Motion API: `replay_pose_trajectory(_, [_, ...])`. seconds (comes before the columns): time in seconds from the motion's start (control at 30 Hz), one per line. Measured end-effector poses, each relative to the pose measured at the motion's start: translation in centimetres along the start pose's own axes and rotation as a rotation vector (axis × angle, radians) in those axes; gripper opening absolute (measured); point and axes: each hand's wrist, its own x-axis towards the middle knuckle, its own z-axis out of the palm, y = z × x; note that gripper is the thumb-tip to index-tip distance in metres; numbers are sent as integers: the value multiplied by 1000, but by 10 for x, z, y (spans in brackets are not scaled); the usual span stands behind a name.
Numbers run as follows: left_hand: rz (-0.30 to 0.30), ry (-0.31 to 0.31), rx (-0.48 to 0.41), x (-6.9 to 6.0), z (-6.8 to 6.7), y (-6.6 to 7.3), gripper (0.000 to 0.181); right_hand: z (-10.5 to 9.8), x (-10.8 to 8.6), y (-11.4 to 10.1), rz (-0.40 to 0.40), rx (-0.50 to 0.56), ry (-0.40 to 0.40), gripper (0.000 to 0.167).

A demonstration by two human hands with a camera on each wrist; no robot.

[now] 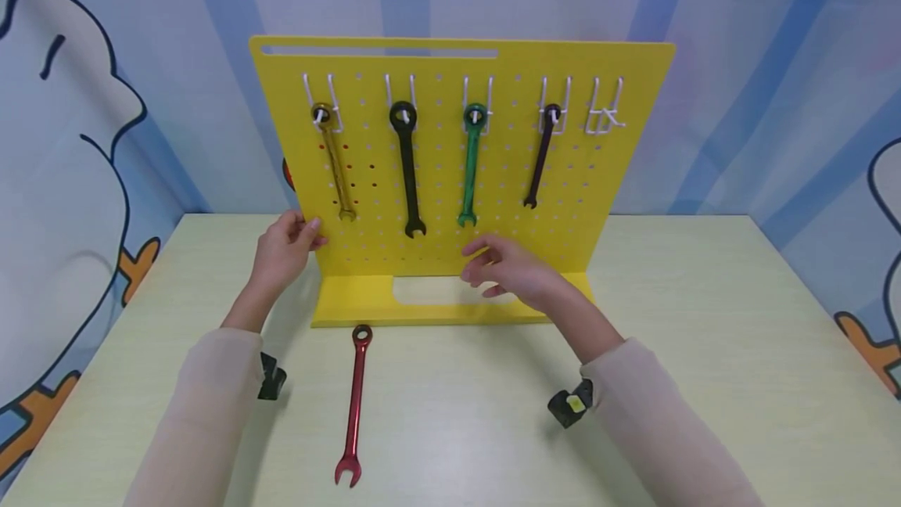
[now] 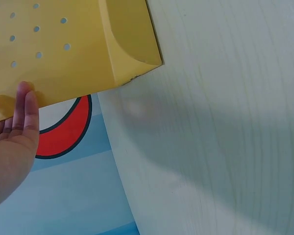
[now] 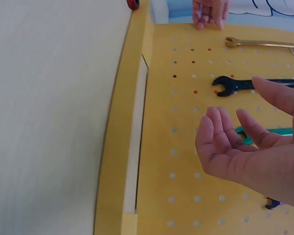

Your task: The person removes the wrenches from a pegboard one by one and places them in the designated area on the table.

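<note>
Left grip (image 1: 284,245) pinches the left edge of the yellow pegboard (image 1: 439,178) on the counter (image 1: 704,335); right grip (image 1: 510,268) hovers, fingers apart. A red wrench (image 1: 356,401) lies by the pegboard's front edge.

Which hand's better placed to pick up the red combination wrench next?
Probably the right hand: it's empty and nearer the vacant white hook, while the left hand holds the yellow pegboard.

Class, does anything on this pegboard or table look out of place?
Yes: the red combination wrench lies on the table in front of the yellow pegboard, looking misplaced because the other four wrenches hang there and the rightmost hook holds nothing.
</note>
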Motion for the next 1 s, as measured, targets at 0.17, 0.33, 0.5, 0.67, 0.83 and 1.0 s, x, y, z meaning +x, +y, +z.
replay_pose_trajectory(0.17, [6,9,-22,4,1,-7,34,-13,-4,-7,-18,-6,65,41])
replay_pose_trajectory(0.33, [17,18,-28,7,2,-13,38,-26,-10,-15,-29,5,113,41])
replay_pose_trajectory(0.5, [16,25,-24,4,2,-7,38,-37,-17,-24,-60,49,142,42])
replay_pose_trajectory(0.67, [20,20,-38,3,1,-5,34,-48,-21,-31,-85,82,180,39])
replay_pose_trajectory(0.83, [7,9,-19,2,1,-2,34,-57,-24,-37,-104,104,223,36])
replay_pose_trajectory(1.0, [14,-9,-20,2,1,-3,36,-63,-29,-42,-125,98,262,36])
